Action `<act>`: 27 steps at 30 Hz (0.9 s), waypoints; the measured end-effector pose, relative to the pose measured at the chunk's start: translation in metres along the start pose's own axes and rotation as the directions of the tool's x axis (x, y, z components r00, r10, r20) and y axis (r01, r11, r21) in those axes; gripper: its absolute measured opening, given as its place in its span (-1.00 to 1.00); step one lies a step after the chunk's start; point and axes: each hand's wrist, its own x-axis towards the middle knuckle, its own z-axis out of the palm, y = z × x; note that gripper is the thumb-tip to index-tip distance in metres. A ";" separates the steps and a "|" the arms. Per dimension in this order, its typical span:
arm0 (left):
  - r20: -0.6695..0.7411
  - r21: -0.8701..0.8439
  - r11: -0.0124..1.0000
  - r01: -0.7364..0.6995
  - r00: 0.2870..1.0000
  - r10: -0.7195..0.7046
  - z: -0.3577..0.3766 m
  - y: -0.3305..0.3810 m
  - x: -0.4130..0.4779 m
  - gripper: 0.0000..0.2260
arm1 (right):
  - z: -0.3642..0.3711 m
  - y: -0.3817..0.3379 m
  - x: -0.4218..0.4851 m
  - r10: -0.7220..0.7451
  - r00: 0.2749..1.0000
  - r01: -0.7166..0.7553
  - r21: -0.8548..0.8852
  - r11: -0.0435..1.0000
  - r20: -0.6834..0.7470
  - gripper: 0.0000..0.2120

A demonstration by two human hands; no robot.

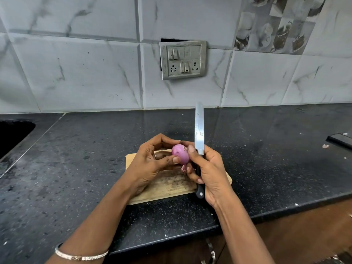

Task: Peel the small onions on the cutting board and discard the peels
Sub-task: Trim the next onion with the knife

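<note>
Peeling looked nearly done: left hand (150, 164) pinched the onion (180, 155) above the cutting board (165, 187); right hand (209, 174) was clamped round the knife (199, 128), thumb touching the onion. Best to tug off the dangling peel (183, 168), blade pointed away.

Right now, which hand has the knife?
The right hand grips the knife by its black handle, blade pointing up. The left hand has no knife; it only holds the pink onion over the cutting board.

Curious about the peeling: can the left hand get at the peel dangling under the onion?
Probably yes: the left hand holds the onion, and the peel hangs uncovered just below its thumb.
</note>
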 end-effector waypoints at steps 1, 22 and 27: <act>0.012 0.006 1.000 0.000 1.000 0.000 0.000 0.000 0.000 -0.68 | 0.000 0.000 0.001 -0.005 1.000 0.004 -0.011 1.000 -0.026 -0.79; 0.032 0.154 0.984 -0.085 0.996 0.081 0.002 0.004 -0.001 -0.47 | 0.002 0.000 0.000 -0.012 0.995 0.005 -0.074 0.997 -0.097 -0.48; 0.061 0.152 0.987 -0.055 0.997 0.046 0.003 0.005 -0.003 -0.36 | 0.002 0.001 0.000 -0.013 0.987 -0.005 -0.109 0.994 -0.162 -0.56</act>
